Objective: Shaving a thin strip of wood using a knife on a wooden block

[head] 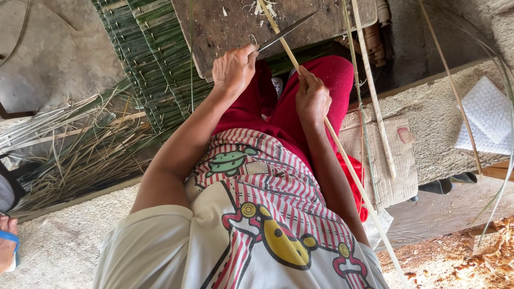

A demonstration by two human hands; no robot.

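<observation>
My left hand [234, 67] grips the handle of a long, narrow knife [286, 32], whose blade points up and right over a worn wooden board [225, 24]. My right hand [312, 99] pinches a long, thin, pale bamboo strip [350, 171] just below the blade. The strip runs diagonally from the board down past my right forearm to the lower right. Blade and strip meet near the board's edge. Both hands rest above my lap in red trousers [332, 75].
A green woven bamboo mat [152, 59] lies on the left beside a pile of pale strips and shavings [69, 150]. More bamboo strips [375, 107] cross a cardboard piece [393, 160]. A white sack [487, 120] is at right and wood chips [471, 262] at lower right. Part of another person [7, 241] shows at the left edge.
</observation>
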